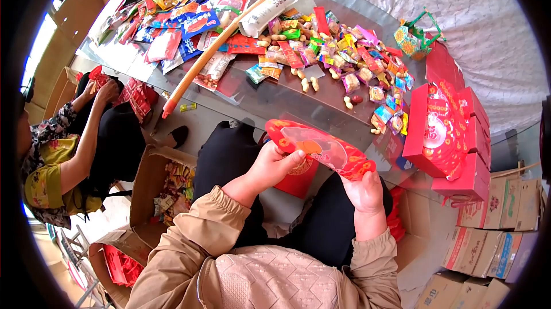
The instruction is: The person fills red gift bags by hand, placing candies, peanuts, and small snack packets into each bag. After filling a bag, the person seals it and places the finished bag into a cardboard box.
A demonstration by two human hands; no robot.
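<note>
Between my hands, over my lap at the table edge, is a flat red printed packet with a clear window [327, 147]. My left hand [268, 166] grips its left end, thumb on top at the window. My right hand [365, 191] holds its right end, with the fingers largely hidden behind it. Beneath the packet, a red bag or box [295, 180] shows between my knees. On the glass table beyond lie wrapped sweets [350, 82] and loose peanuts [305, 84]. Red gift boxes [439, 131] stand at the table's right side.
A wooden stick [224, 39] lies across the table, with snack packets [198, 25] to its left. A co-worker [74, 148] sits at left, handling something red. Open cartons with sweets [175, 188] and red packaging [121, 266] stand on the floor; cardboard boxes [482, 251] are stacked at right.
</note>
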